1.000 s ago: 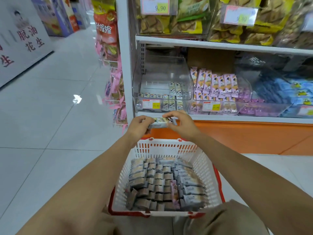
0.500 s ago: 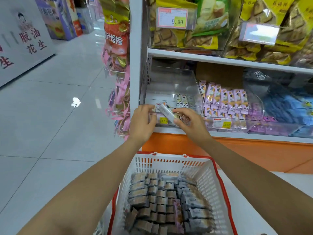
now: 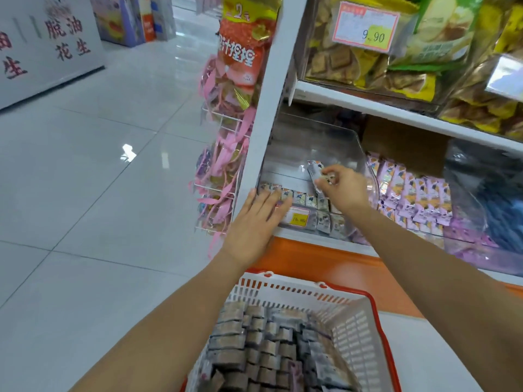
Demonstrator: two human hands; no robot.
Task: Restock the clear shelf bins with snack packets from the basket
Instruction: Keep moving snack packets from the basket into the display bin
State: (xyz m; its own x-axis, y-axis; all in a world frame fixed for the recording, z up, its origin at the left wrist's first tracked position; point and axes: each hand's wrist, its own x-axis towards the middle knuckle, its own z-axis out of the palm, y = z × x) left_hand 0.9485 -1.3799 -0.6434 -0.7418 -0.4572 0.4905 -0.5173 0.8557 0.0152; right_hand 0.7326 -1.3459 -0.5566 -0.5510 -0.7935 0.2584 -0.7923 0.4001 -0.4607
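Fingers of the right hand pinch a snack packet inside the clear bin, likely to place it there. The left hand, fingers straight, lies against the bin's front, probably steadying it. The basket waits below, full.

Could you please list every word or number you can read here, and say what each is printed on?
"9.90": price tag on the top-shelf bin.
"脱油花生": white sign at left.
"2元": yellow hanging packet.
Orange hanging packet: large characters, blurred.
Yellow price label on the clear bin: digits blurred.
Snack packet in the right hand: print too small.
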